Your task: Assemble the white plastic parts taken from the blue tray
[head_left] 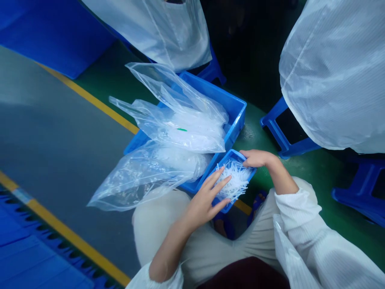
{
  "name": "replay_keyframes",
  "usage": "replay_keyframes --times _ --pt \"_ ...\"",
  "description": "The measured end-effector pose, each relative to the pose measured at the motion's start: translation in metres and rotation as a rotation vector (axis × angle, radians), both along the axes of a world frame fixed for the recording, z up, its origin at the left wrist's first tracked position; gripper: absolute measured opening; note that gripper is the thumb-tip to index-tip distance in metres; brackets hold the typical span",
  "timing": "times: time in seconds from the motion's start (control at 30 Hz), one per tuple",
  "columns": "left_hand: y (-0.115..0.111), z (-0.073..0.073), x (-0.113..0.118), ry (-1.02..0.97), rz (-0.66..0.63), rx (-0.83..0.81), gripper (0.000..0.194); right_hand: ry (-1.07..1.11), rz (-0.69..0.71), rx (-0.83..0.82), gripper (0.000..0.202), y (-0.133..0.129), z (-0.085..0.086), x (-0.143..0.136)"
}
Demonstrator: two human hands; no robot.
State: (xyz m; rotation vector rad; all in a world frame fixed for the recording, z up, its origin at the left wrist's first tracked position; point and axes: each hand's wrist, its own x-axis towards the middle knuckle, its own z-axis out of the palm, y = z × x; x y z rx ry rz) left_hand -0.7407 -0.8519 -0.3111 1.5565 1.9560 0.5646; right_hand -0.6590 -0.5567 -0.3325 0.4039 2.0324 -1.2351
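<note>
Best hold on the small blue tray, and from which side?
I'd take the small tray by its far rim, near the right corner, coming from the right. That rim is thin enough to pinch; the large bin crowds the left side, and white sticks heap in the middle.

A grey floor strip [66, 132] has an upper yellow line [90, 97] along one edge and a lower yellow line [66, 232], with a pale patch [21, 195], along the other. Outside the lower edge lies a blue slotted surface [33, 253]; a blue panel [51, 32] overhangs the upper. On the green floor [325, 172], white garments of two seated co-workers [337, 80] drape over blue stools [300, 147].
</note>
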Motion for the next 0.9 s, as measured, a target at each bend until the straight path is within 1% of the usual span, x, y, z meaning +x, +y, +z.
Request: replay_keyframes --times 0.1,0.17,0.23,0.33,0.43,0.5,0.6,0.67,0.73,0.8,0.9 --pt "0.012 -0.010 0.012 0.056 0.015 -0.038 0.070 -0.010 0.010 -0.016 0.025 -0.001 -0.002 -0.001" --pt "0.027 -0.016 0.022 0.108 0.082 -0.072 0.069 -0.003 0.006 -0.031 0.023 -0.002 -0.003 -0.003" --pt "0.042 -0.021 0.028 0.159 0.176 -0.099 0.064 0.011 -0.006 -0.053 0.023 -0.003 -0.003 -0.004" --pt "0.056 -0.024 0.030 0.209 0.268 -0.105 0.063 0.019 -0.035 -0.069 0.023 -0.004 -0.002 -0.005" --pt "0.056 -0.023 0.028 0.213 0.291 -0.060 0.065 0.007 -0.063 -0.067 0.023 -0.004 0.000 -0.005" --pt "0.053 -0.023 0.028 0.214 0.315 -0.029 0.063 0.009 -0.057 -0.062 0.025 -0.004 -0.001 -0.006" --pt "0.054 -0.022 0.033 0.231 0.377 -0.023 0.058 0.026 -0.038 -0.032 0.028 -0.005 -0.002 -0.006" --pt "0.055 -0.023 0.038 0.231 0.396 -0.036 0.061 0.033 -0.030 -0.016 0.028 -0.004 -0.002 -0.007" --pt "0.054 -0.022 0.042 0.215 0.381 -0.042 0.069 0.036 -0.017 -0.006 0.028 -0.003 -0.001 -0.006" --pt "0.047 -0.018 0.044 0.200 0.352 -0.042 0.076 0.037 -0.008 0.009 0.028 -0.001 -0.001 -0.005" --pt "0.033 -0.011 0.044 0.201 0.325 -0.038 0.079 0.053 -0.019 0.051 0.034 0.002 -0.001 -0.004"
